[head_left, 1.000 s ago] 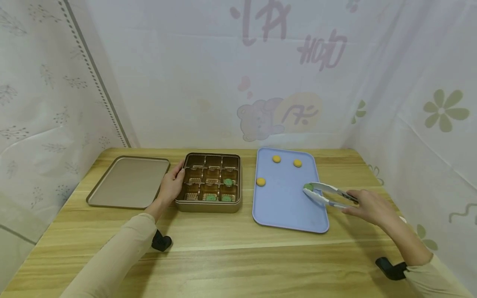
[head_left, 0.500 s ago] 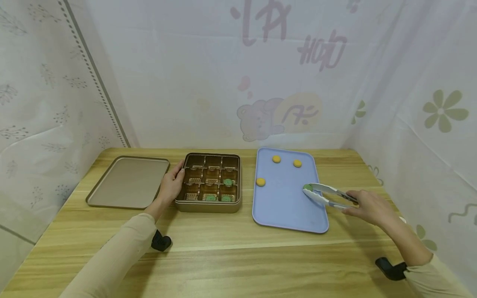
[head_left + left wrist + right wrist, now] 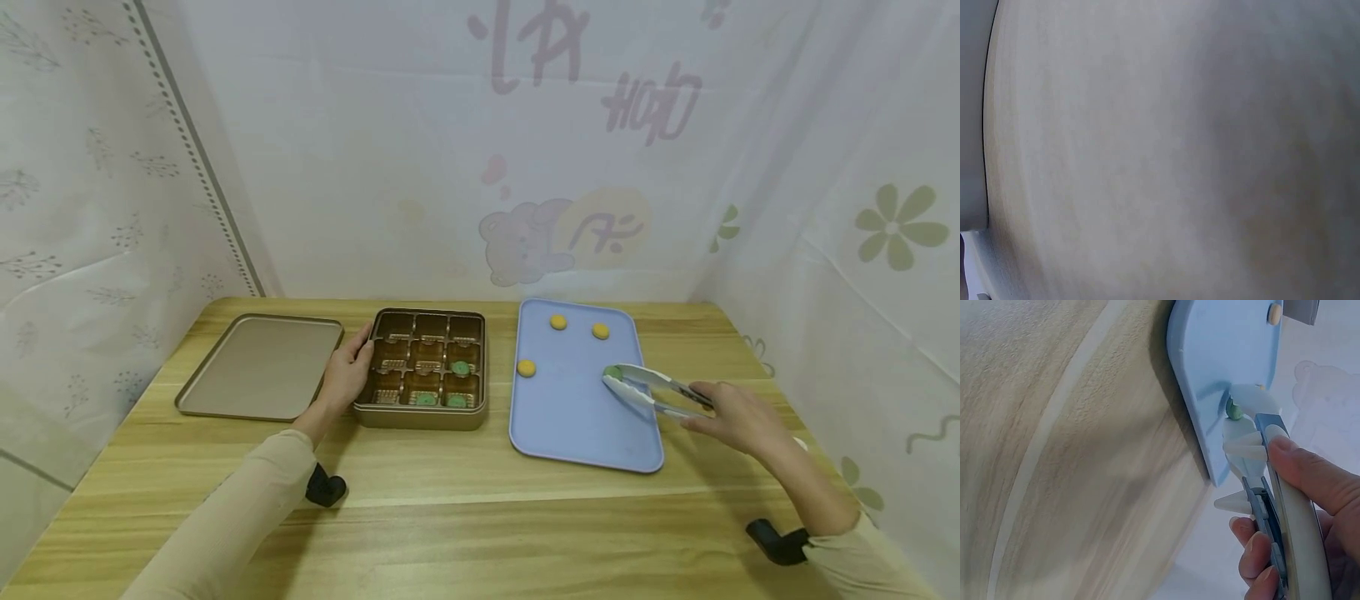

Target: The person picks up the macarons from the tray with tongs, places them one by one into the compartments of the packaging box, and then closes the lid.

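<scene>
My right hand (image 3: 738,421) grips a pair of tongs (image 3: 1297,531), thumb on one arm and fingers curled round the other. Between the white tips sits a small green round cookie (image 3: 1234,410), over the blue tray (image 3: 581,425); whether it touches the tray I cannot tell. Straight fingers of my left hand (image 3: 347,371) rest along the left wall of a bronze box (image 3: 420,419) with a divided gold insert. Green cookies lie in three compartments: a middle-row right cookie (image 3: 460,367), a front middle cookie (image 3: 426,400) and a front right cookie (image 3: 457,401). The left wrist view shows only a blurred surface.
Three yellow cookies lie on the tray: a back left one (image 3: 558,322), a back right one (image 3: 600,331) and one at the left edge (image 3: 527,367). A flat bronze lid (image 3: 258,367) lies left of the box on the wooden table (image 3: 480,542). Patterned cloth (image 3: 375,167) hangs behind.
The tongs and the green cookie between their tips have shifted slightly left over the tray, with my right hand following. My left hand and the box stay where they were.
</scene>
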Demonstrator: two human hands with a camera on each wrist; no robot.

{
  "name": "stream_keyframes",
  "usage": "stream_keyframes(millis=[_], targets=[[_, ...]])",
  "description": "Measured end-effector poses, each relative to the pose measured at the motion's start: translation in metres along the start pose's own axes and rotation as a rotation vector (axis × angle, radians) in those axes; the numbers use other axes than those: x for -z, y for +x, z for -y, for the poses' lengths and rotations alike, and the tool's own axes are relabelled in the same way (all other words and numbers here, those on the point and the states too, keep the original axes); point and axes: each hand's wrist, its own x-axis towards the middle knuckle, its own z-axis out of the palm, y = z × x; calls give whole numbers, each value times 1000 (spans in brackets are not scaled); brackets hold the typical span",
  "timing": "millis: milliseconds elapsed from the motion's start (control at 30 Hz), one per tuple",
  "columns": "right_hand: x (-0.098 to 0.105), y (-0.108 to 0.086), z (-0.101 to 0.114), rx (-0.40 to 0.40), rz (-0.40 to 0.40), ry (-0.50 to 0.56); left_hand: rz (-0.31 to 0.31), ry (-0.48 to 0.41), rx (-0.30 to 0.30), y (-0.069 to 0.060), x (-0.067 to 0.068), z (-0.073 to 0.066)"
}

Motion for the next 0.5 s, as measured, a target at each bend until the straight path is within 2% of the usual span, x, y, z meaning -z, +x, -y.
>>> stream_keyframes(millis=[300,500], targets=[[0,3,6,6,-25,2,7,3,-10,0,0,1],[4,12,13,18,-28,13,0,3,-10,0,0,1]])
